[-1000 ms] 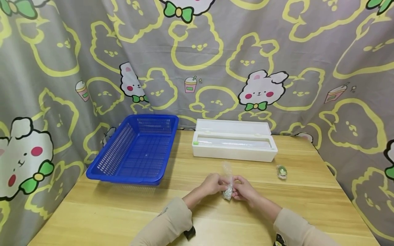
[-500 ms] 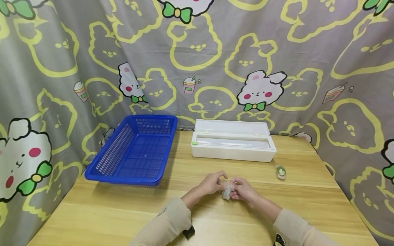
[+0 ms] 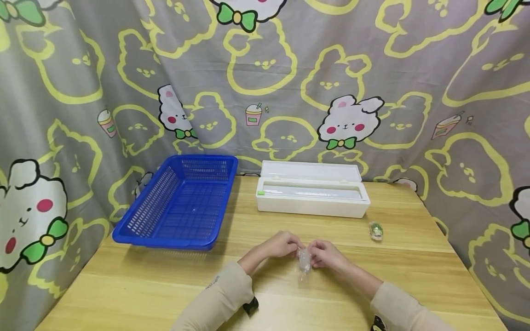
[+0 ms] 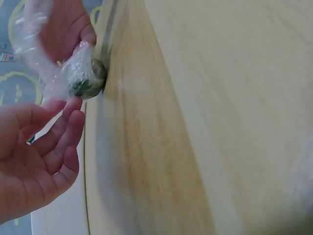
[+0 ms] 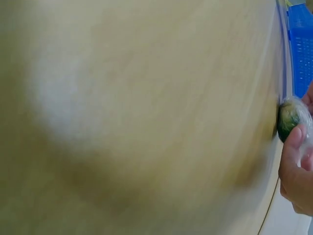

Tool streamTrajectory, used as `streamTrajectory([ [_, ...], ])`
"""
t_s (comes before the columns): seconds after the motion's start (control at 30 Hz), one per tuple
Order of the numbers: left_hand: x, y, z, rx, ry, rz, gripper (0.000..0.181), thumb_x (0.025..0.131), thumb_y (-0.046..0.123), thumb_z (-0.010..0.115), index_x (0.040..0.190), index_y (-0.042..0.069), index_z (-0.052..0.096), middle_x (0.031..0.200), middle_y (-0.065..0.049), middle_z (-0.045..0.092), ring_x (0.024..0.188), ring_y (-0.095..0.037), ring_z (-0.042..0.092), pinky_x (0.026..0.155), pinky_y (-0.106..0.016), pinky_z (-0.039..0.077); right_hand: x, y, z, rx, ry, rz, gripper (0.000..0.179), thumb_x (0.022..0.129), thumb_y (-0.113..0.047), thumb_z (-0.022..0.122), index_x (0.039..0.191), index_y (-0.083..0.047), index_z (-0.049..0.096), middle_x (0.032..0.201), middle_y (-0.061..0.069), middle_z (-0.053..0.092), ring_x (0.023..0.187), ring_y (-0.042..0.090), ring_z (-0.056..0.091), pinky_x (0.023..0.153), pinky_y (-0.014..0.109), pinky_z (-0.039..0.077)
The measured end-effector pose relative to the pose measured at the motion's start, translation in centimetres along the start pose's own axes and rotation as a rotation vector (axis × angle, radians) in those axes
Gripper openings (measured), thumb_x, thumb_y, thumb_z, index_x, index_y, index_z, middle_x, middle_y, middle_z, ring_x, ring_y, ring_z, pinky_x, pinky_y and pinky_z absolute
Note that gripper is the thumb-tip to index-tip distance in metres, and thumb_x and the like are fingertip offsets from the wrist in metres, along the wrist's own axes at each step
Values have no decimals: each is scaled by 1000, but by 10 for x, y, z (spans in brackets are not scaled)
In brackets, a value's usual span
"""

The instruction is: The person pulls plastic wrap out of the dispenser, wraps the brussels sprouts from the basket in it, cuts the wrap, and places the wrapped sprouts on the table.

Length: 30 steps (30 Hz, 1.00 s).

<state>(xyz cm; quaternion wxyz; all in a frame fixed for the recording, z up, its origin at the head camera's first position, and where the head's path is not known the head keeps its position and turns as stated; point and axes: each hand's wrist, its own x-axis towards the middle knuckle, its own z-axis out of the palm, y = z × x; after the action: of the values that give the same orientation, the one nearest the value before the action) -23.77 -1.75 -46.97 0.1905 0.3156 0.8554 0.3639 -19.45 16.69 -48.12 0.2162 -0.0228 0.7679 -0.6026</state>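
Observation:
Between both hands hangs a small round green thing wrapped in crinkled cling film [image 3: 304, 262]; its exact kind is hard to tell through the film. My left hand [image 3: 283, 243] pinches the film with thumb and forefinger, its other fingers loosely bent, as the left wrist view shows at the hand [image 4: 39, 156]. Opposite it, my right hand [image 3: 327, 254] holds the bundle from the right. In the right wrist view, the right thumb [image 5: 295, 142] lies against the wrapped green thing [image 5: 289, 120]. Loose film trails from the bundle toward me in the head view.
A white cling film box [image 3: 312, 204] stands lid-up at the back of the wooden table [image 3: 165, 289]. To the left is a blue perforated basket [image 3: 178, 241]. A second green film-wrapped thing [image 3: 376, 231] lies right of the hands. A patterned curtain [image 3: 281, 69] hangs behind.
The film's loose end, which first stood up above the hands, now lies toward me below the bundle. The left fingers spread, then came together again at the film.

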Motion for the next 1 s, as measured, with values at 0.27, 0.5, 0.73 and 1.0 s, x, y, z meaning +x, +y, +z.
streamTrajectory([
  [0.27,-1,1,-1,-58,-56,-21,17,85,12,66,96,0,69,89,-12,72,67,-10,63,63,-16,50,-3,0,-9,-80,-118,-101,33,87,-10,58,109,14,50,91,6,60,75,10,56,70,23,52],
  [0.5,-4,7,6,12,-36,-32,23,71,13,79,89,6,66,84,-4,69,69,-1,55,66,-14,47,-6,0,-11,-183,-140,-172,38,81,-8,61,111,12,49,94,11,57,72,12,52,58,22,47],
  [0.73,-6,14,10,270,17,-28,27,69,26,81,84,12,63,79,5,62,68,-2,49,63,-14,43,-11,1,-6,-355,-94,-303,42,76,-6,66,110,11,50,98,16,58,76,10,50,61,19,47],
  [1.0,-8,16,12,467,30,-25,38,65,34,82,92,15,63,85,6,59,71,-2,47,62,-14,39,-15,3,-3,-528,-46,-408,46,77,-19,72,111,6,55,99,12,57,77,9,46,63,18,42],
])
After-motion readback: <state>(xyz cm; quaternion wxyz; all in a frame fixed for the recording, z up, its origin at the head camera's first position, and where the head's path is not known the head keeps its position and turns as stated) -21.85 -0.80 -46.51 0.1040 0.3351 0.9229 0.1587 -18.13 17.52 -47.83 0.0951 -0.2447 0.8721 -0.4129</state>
